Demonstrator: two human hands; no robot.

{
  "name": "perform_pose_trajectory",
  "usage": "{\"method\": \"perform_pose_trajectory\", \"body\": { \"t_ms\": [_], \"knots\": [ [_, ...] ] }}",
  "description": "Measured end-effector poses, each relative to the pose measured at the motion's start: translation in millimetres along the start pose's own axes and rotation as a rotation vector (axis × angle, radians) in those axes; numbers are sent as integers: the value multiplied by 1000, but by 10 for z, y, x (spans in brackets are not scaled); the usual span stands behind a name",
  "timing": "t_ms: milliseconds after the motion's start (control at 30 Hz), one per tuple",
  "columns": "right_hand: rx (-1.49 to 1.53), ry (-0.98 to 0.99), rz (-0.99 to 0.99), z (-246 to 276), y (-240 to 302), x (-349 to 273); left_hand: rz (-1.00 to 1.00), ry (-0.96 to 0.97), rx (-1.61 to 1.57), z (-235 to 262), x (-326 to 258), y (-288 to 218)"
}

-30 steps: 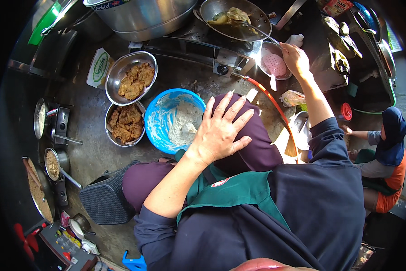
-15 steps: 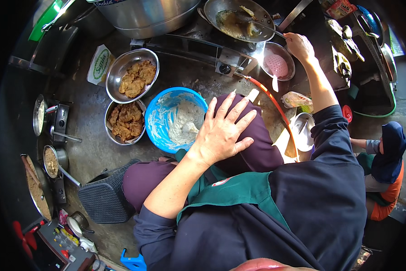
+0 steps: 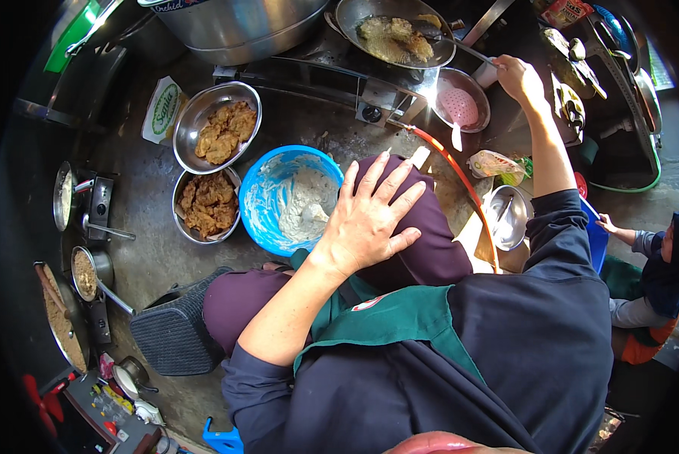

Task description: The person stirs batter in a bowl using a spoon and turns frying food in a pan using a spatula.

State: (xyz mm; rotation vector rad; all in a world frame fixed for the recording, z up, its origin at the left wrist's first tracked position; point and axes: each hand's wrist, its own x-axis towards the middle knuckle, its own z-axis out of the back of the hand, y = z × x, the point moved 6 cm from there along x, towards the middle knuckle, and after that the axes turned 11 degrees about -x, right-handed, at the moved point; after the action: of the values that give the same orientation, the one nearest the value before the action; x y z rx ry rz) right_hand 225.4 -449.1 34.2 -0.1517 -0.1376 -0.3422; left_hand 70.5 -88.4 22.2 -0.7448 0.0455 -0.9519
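Head view: with the right hand (image 3: 519, 79) we are gripping a long-handled spatula (image 3: 474, 52) inside the wok (image 3: 348, 24), beside frying food (image 3: 397, 39). We are resting the left hand (image 3: 371, 206), splayed wide, on the purple-clad knee (image 3: 432, 217).

The right grip (image 3: 522, 82) sits farther right than a second ago, with the long-handled utensil (image 3: 474, 52) drawn toward the right side of the pan (image 3: 447, 47); the frying food (image 3: 400, 41) lies lower in it. The co-worker (image 3: 663, 287) is nearer the right edge, and a blue panel (image 3: 595, 242) now shows by that person's hand (image 3: 605, 223).
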Motion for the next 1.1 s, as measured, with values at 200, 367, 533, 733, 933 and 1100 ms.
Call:
{"method": "perform_pose_trajectory", "body": {
  "t_ms": [200, 367, 533, 733, 933, 1100],
  "knots": [
    [-225, -155, 148, 160, 21, 110, -14, 2, -1, -14, 40, -23],
    [-139, -95, 207, 33, 249, 35, -6, 9, 4, -14, 9, -4],
    [-122, 20, 159, 15, 402, -71, -1, 9, 7, 23, -27, 4],
    [-15, -216, 195, 191, 205, -131, -15, 59, 38, 20, 45, -33],
    [160, 99, 46, -61, 417, -364, -56, 61, 91, -22, 42, -44],
    [495, 148, -41, -66, 584, -660, -119, 29, 121, -62, 62, -90]
  ]
}}
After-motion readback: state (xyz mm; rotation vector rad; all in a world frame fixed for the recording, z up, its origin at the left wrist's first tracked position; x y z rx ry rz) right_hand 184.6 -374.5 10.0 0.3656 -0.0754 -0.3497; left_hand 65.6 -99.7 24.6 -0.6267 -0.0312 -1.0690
